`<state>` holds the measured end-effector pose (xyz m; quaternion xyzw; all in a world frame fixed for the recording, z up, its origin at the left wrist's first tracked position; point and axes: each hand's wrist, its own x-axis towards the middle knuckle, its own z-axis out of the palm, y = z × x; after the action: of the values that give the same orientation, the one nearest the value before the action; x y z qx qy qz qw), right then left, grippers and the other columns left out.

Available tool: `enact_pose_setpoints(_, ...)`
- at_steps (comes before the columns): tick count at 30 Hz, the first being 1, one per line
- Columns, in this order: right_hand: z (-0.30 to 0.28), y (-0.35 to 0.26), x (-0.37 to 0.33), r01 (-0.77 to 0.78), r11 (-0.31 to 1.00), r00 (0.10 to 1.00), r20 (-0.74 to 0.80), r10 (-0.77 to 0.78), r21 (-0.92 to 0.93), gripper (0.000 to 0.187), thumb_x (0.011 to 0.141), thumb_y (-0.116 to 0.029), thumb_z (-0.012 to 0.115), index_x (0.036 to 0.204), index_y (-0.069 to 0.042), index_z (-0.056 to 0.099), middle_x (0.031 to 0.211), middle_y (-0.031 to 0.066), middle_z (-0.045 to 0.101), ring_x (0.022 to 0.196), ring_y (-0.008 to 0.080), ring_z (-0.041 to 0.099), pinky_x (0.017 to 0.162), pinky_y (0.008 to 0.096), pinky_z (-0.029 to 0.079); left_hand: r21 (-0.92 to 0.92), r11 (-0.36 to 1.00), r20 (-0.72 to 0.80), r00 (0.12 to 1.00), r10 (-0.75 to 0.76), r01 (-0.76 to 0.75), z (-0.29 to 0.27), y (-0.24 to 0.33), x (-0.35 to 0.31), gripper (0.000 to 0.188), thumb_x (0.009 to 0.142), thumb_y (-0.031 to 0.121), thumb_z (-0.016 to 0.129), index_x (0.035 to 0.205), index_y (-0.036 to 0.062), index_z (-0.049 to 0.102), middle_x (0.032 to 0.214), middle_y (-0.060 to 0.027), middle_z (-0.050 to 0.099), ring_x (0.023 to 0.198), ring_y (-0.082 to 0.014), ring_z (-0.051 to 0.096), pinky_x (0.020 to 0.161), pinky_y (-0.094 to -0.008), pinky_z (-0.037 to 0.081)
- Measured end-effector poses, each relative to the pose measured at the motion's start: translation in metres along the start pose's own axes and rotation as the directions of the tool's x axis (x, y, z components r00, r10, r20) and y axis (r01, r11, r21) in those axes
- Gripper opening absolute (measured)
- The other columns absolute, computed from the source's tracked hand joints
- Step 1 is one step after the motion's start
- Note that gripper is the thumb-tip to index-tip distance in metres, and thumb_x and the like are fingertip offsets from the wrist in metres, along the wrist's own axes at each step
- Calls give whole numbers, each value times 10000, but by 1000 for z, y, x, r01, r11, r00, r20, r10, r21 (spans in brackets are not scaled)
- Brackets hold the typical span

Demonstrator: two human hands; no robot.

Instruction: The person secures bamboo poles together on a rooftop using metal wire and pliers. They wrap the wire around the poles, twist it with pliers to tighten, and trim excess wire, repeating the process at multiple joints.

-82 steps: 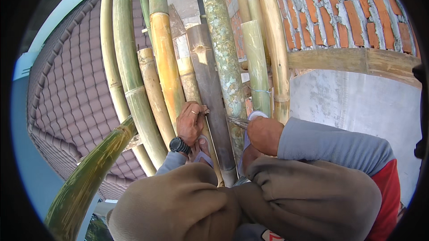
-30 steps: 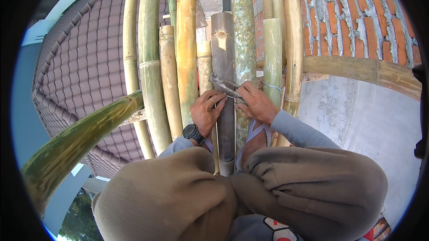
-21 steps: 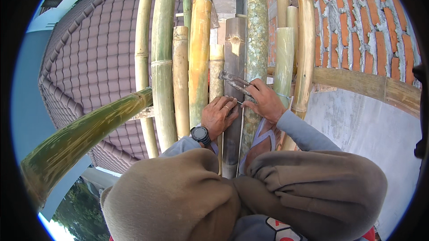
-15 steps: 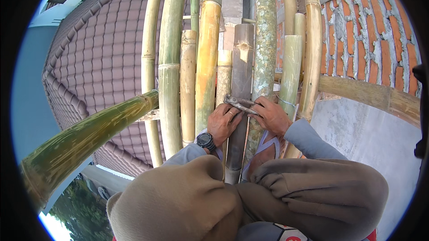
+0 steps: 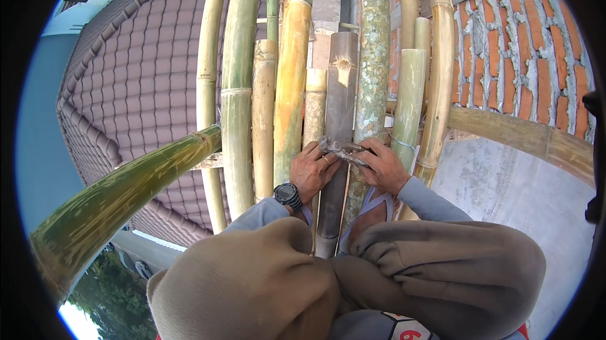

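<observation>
In front of my knees, my right hand [image 5: 382, 168] is closed around the handles of metal pincers [image 5: 346, 151]. Their head points left, over a dark grey-brown bamboo pole [image 5: 341, 97]. Close against that head is my left hand [image 5: 310, 171], with bent fingers drawn together, a ring on one and a black watch [image 5: 288, 195] at the wrist. What those fingertips pinch is too small to make out. A pale blur covers the pincers' jaws. My sandalled feet are partly visible below the hands, beside the dark pole.
Several bamboo poles run away from me, among them a yellow one [image 5: 291, 81] and a lichen-spotted one [image 5: 372, 56]. A thick green pole [image 5: 120, 192] juts out to the left. Roof tiles [image 5: 145, 69] lie beyond and below on the left; a brick wall [image 5: 527, 56] stands right.
The pincers' handles look slightly farther apart, and a pale blur now shows at their jaws. Both hands stay almost in place. The view has shifted slightly.
</observation>
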<state>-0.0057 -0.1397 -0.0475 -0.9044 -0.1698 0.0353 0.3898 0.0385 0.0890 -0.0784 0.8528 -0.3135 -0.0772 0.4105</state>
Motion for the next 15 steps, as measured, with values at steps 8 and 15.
enact_pose_setpoints(8, -7, 23, -15, -47, 999, 996, 75, 49, -24, 296, 819, -170, 844, 1038, -84, 664, 1032, 105, 581, 844, 306, 647, 689, 408, 545, -194, 963, 147, 976, -159, 186, -16, -16, 25, 143, 858, 215, 802, 936, 96, 792, 875, -89, 712, 834, -291, 687, 766, -406, 551)
enact_pose_setpoints(15, 8, 18, -9, -56, 996, 997, -51, 52, -66, 341, 795, -216, 871, 1023, -67, 666, 1002, 110, 585, 799, 295, 647, 656, 391, 544, -187, 949, 254, 946, -202, 253, -18, -14, 47, 222, 803, 204, 824, 1006, 116, 814, 885, -122, 721, 795, -310, 682, 727, -407, 541)
